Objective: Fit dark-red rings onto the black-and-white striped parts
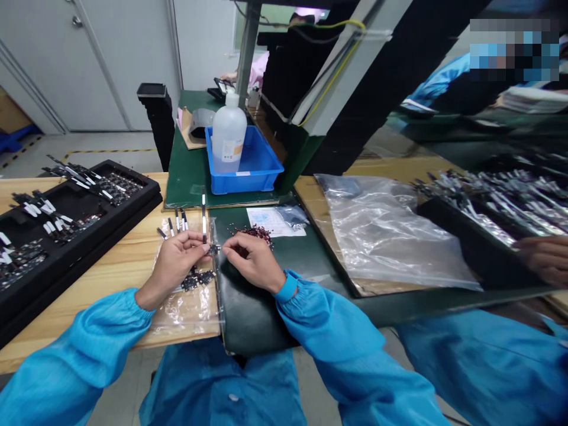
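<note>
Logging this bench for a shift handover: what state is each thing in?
left hand, pinching the small black part
right hand, pinching the same part
white bottle, upright, capped, in blue bin
black tray, loaded with parts
clear bag, lying flat

Your counter (pixel 110 272) is light wood. A big black tray (pixel 110 231) with slots sits on its left side. Right in front of you a clear bag (pixel 186 310) lies flat on the wood, with little black parts (pixel 198 278) on it. Just past that bag, a few thin black strips (pixel 177 220) with white ends lie on the wood. Beside the bag a dark green mat (pixel 248 313) covers the counter. A pile of tiny red bits (pixel 255 232) and a white paper (pixel 273 222) lie on it. Farther back is a lighter green mat (pixel 189 171). To the right a large crinkled bag (pixel 390 236) lies spread out.
</note>
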The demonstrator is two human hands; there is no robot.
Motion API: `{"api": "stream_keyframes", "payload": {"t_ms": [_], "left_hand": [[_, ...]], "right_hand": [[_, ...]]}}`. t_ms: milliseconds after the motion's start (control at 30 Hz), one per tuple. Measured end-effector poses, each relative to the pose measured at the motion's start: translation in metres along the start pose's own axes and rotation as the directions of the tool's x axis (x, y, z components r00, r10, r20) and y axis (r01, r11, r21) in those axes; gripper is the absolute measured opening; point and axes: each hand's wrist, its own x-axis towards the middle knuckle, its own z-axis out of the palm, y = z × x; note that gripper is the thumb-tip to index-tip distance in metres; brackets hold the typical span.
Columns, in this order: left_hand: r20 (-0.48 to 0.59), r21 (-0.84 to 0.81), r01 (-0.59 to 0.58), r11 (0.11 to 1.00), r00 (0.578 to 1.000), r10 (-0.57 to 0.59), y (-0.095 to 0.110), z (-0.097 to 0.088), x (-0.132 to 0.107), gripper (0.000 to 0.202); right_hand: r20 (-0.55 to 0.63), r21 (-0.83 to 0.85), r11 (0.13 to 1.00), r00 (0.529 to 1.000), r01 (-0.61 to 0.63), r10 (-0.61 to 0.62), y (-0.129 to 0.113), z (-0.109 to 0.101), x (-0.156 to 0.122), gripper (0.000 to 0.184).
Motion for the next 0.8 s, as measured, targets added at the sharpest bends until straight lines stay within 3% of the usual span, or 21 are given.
{"api": "stream_keyframes", "payload": {"t_ms": [800], "left_hand": [[0.017,0.127,-0.052,0.990,0.999,0.050,0.0005,-0.0002,-0.0019,0.042]], "right_hand": [[0.042,-0.055,0.998,0.999,0.035,-0.033,-0.0009,-0.0019,-0.0003,0.013]]}}
